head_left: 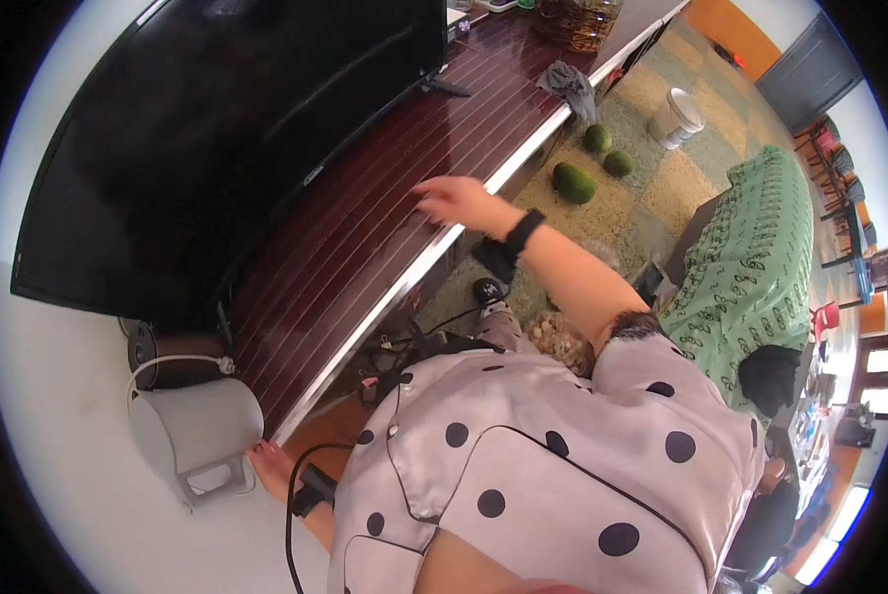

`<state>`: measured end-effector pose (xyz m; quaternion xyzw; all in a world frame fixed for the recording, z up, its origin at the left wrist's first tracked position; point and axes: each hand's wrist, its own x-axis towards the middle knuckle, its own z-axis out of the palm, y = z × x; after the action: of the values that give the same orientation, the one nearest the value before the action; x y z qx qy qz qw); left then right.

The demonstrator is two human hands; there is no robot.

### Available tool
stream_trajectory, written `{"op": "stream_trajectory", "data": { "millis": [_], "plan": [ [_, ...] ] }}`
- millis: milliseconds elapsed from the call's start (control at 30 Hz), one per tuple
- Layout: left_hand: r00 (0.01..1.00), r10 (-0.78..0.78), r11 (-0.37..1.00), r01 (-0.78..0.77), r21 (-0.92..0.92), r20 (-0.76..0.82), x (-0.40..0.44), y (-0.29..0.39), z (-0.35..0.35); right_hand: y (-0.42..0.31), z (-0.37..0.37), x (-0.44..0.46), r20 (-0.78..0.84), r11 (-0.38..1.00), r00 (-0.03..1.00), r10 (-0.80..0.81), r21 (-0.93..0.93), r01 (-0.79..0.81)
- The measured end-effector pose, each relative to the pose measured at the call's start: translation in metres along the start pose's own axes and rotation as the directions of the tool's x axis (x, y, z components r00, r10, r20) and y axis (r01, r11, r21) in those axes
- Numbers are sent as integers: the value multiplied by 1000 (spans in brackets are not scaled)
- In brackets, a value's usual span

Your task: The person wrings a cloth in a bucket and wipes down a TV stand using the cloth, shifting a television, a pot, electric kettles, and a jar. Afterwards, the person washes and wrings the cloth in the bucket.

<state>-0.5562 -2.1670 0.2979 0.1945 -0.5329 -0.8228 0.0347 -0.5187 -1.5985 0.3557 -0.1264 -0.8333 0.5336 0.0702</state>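
Note:
My right hand (456, 203), a black band on its wrist, is over the front part of the dark red striped tabletop (365, 238). Its fingers are loosely bent and apart, with nothing between them. Down at the left, my left hand (270, 465) is at the table's near corner, beside a light grey rounded device (201, 426) with a handle. Its fingers look extended and hold nothing visible; part of the hand is hard to make out. A large black television (236, 129) stands along the back of the table.
A grey cloth (569, 87) hangs over the table edge near a large jar (580, 22). On the floor are green fruits (574, 183), a white bucket (677, 119) and a bag of round items (560, 342). A green patterned cover (746, 247) lies over furniture at right. A black cable hangs near my left arm.

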Motion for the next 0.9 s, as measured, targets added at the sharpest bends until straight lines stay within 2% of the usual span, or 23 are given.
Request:
{"op": "stream_trajectory", "data": {
  "millis": [67,100,133,200,233,267,333,367,400,467,500,533,567,600,667,733,767,800,867,900],
  "plan": [
    [975,-152,983,131,-131,-161,-4,-7,-9,41,-54,-2,-270,990,958,-98,-128,66],
    [972,-233,959,227,-172,-13,28,-30,-59,58,-85,1,-375,972,925,-59,-232,-32],
    [973,-232,958,226,-176,-10,21,-37,-44,73,-117,3,-480,937,877,-33,-321,-141],
    [966,-253,944,234,-232,-59,-5,-54,0,99,-188,19,-526,772,845,-96,-575,-270],
    [975,-214,965,202,-167,-57,-12,-64,18,114,-215,26,-596,642,790,-147,-665,-382],
    [977,-205,965,192,-178,-59,-25,-71,47,131,-240,38,-648,495,731,-213,-717,-491],
    [971,-142,990,139,-30,-194,-56,-76,112,163,-289,65,-676,487,736,-14,-648,-586],
    [961,-139,990,134,-40,-237,-57,-83,133,180,-308,88,-611,503,790,-53,-699,-508],
    [957,-130,991,125,-36,-257,-60,-91,143,200,-320,105,-580,439,806,114,-699,-565],
    [956,-162,986,151,-66,-244,-56,-110,162,204,-318,146,-564,431,763,317,-631,-645],
    [976,-105,994,97,-50,-191,-56,-122,173,200,-314,157,-534,500,819,211,-661,-559],
    [974,-104,994,99,-39,-201,-60,-126,188,207,-309,181,-445,536,884,139,-717,-445],
    [975,-39,992,65,109,-220,-66,-128,203,210,-297,201,-346,545,938,22,-782,-302],
    [973,25,968,34,250,-228,-72,-130,216,215,-277,223,-314,507,945,-86,-830,-230],
    [964,47,959,30,281,-263,-79,-127,231,175,-245,250,-225,472,958,-178,-874,-118],
    [929,83,963,18,268,-360,-82,-129,237,164,-222,282,-34,552,960,-278,-824,131],
    [945,87,965,-1,262,-316,-80,-130,232,149,-218,288,136,540,953,-270,-798,267],
    [943,88,966,-1,260,-321,-79,-134,227,166,-211,301,247,473,877,-413,-764,438],
    [916,94,961,19,274,-391,-78,-132,231,156,-233,302,362,483,873,-327,-730,484],
    [915,106,960,7,278,-390,-70,-138,217,154,-248,300,308,459,893,-327,-775,436]
  ]
}}
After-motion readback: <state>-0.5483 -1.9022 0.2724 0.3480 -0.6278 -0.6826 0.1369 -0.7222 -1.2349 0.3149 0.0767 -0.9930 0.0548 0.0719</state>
